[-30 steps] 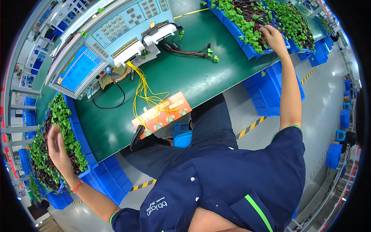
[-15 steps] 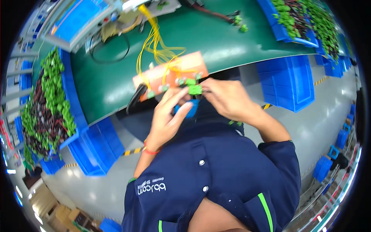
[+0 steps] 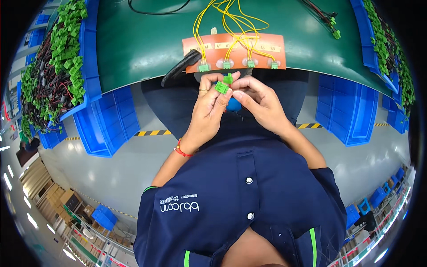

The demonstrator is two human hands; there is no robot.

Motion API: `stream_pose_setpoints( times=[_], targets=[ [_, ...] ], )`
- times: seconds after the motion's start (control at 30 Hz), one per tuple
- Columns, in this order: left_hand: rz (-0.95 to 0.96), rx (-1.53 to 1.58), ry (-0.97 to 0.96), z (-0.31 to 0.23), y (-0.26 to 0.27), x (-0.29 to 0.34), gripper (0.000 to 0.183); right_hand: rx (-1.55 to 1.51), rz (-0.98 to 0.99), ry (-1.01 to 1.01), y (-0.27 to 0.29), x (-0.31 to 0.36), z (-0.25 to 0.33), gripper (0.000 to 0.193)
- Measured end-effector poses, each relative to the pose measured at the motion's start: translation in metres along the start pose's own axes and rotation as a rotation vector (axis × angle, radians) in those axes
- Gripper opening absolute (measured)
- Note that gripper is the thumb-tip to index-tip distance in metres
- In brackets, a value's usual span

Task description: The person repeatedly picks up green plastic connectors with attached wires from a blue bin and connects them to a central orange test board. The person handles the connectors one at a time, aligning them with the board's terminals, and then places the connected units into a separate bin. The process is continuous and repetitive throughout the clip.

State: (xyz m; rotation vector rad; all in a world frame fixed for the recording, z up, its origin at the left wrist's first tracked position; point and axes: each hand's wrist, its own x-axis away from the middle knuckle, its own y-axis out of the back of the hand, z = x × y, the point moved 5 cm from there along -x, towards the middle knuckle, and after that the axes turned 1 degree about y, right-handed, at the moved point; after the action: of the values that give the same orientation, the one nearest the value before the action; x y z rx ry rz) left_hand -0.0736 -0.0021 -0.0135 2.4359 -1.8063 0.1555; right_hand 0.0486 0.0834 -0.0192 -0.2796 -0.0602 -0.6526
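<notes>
My left hand [image 3: 207, 104] pinches a green terminal connector [image 3: 221, 87] between thumb and fingers, just in front of the table edge. A second, smaller green connector piece [image 3: 228, 78] sits right behind it, among the fingertips of both hands. My right hand [image 3: 263, 101] is curled in close beside them, thumb toward the fingers; what it grips is hidden. Beyond my hands lies an orange board [image 3: 218, 55] with several green connectors [image 3: 227, 65] along its near edge and yellow wires [image 3: 231, 20] running from them. Below my fingers a blue rounded thing [image 3: 233, 105] shows in part.
A black handle-like thing [image 3: 181, 67] overhangs the green table [image 3: 133, 58] at the board's left. Blue bins of green connectors on dark leads [image 3: 53, 66] stand at both sides. Loose cables [image 3: 327, 20] lie at the back right. Blue crates [image 3: 349, 111] stand below.
The view has turned and shifted, so the board now appears level and higher. My hands have drawn closer together, and the green connector now sits tilted in my left fingers.
</notes>
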Motion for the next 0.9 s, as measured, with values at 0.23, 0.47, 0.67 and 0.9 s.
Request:
stream_pose_setpoints(
  times=[0.23, 0.47, 0.67, 0.9],
  targets=[
    [-0.133, 0.240, 0.076, 0.007, 0.012, 0.006, 0.032, 0.190, -0.039, 0.126, -0.004, -0.006, 0.008, 0.011],
    [-0.204, 0.384, 0.205, 0.013, 0.026, 0.005, 0.031, -0.044, -0.154, 0.072, -0.005, 0.001, 0.005, 0.014],
    [-0.240, 0.102, 0.092, 0.005, 0.030, 0.002, 0.032, 0.622, -0.183, 0.501, -0.008, -0.001, 0.029, 0.018],
    [-0.174, 0.459, 0.188, 0.014, 0.033, -0.001, 0.030, 0.627, -0.265, 0.492, -0.002, -0.004, 0.026, 0.016]
  ],
)
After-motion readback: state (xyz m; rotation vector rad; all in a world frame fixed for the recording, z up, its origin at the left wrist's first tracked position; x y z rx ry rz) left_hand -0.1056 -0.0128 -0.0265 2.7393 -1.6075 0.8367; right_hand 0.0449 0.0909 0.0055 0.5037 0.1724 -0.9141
